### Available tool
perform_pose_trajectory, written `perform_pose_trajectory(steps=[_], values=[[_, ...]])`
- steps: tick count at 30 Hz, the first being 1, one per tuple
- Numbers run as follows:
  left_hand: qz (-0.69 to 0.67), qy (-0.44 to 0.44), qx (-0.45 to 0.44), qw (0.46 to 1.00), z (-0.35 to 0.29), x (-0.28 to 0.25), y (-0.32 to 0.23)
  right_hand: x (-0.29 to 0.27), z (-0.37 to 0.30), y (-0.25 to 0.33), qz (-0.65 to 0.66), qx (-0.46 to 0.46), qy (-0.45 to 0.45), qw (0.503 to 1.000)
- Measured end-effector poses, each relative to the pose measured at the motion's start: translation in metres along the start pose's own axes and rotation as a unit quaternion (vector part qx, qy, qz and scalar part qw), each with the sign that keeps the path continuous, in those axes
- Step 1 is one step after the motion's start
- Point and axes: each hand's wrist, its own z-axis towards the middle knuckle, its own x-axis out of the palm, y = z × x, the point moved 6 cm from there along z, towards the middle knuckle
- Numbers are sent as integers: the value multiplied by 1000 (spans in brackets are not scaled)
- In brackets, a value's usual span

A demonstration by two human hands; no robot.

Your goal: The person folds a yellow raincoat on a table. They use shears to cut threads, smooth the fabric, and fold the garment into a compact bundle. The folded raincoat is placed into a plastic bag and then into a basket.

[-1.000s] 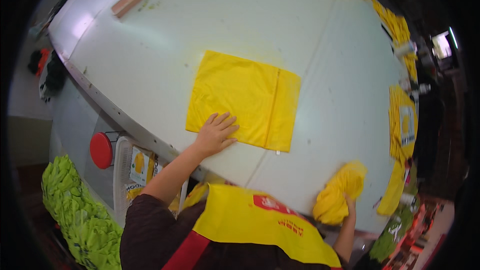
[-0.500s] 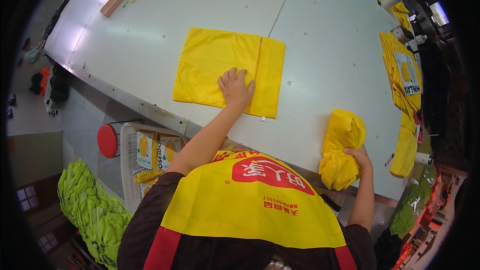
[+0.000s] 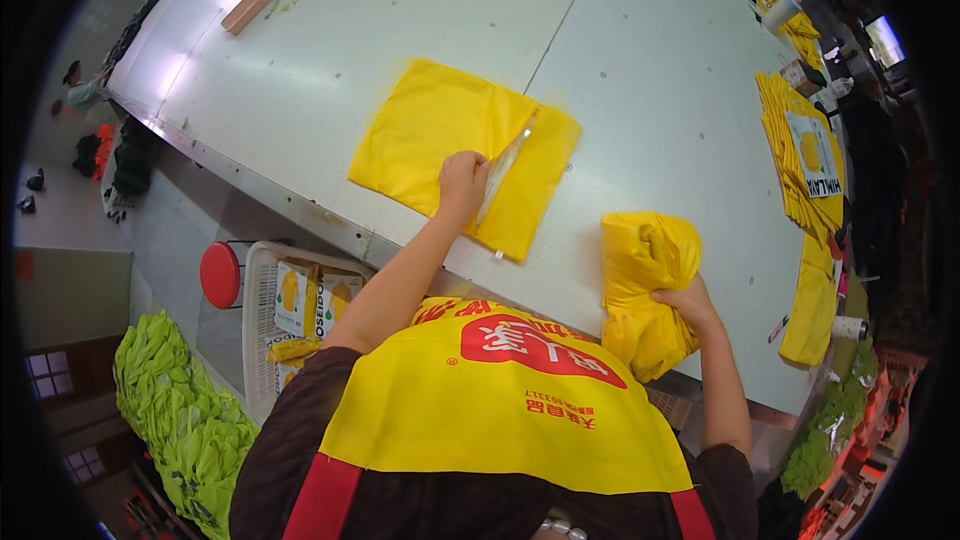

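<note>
A flat yellow fabric pouch lies on the table, its zipped slit gaping along the right part. My left hand is closed on the pouch's fabric at the slit's left edge, lifting it a little. At the table's near edge, my right hand grips a folded yellow bundle of thin fabric from its right side. The fingers of that hand are partly hidden behind the bundle's folds.
The pale table carries a pink tray at far left and a stack of yellow packs at right. A white basket with printed packs, a red stool and a lime-green fabric heap are at left.
My left hand has gone from lying spread on the pouch to pinching its slit edge, and the slit has widened. The pouch has turned slightly. My right hand has brought the bundle leftward.
</note>
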Motion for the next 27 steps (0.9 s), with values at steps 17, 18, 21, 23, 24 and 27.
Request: perform_pose_trajectory(steps=[17,18,21,23,24,27], values=[[-108,73,64,989,-29,-36,-69,176,67,84,-402,-134,359,832],[-84,77,89,990,-32,-42,-72,171,72,83,-403,-115,337,843],[-6,87,184,979,-37,-59,-78,139,74,92,-255,-74,209,941],[59,88,221,969,-40,-63,-88,132,75,88,-223,-55,175,957],[96,86,225,966,-39,-66,-94,129,76,81,-207,-57,159,964],[146,95,238,955,-44,-77,-127,118,78,67,-216,-51,103,970]])
